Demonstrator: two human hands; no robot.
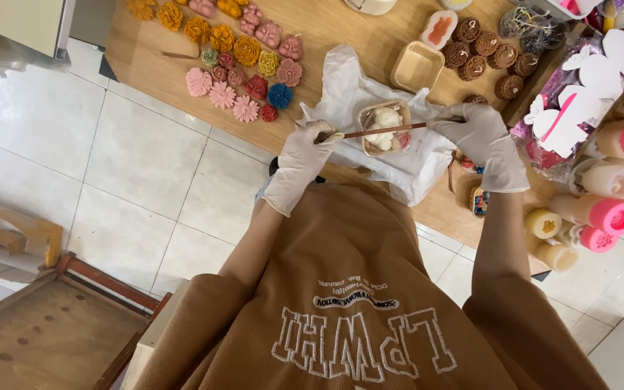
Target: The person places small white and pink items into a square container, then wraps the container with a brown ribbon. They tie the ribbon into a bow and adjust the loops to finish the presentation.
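- Brown knit fabric of the person's top (355, 303) fills the near foreground, soft and ribbed, with white stitched lettering that I will not read out.
- Both hands wear thin, pale, wrinkled gloves. The left hand (303, 155) has its fingers curled together, pinching one end of a thin brown stick (384, 131).
- The right hand (484, 141) pinches the other end, its fingers folded close around it.
- That stick lies level across the top of a small clear tub (386, 127), square-cornered, with white lumpy stuff inside and a touch of red; what the stuff is I cannot tell.
- The tub sits on a crumpled white plastic sheet (413, 170) spread over a wooden table (326, 29).
- Left on the table lie flower-shaped moulded pieces (243, 68) in pink, red, yellow and blue, matt and waxy-looking.
- Behind the tub stand an empty tan tray (417, 66) and round brown patterned pieces (482, 54).
- At the right edge, cream cylinders with pink caps (601, 213) are partly cut off by the frame.
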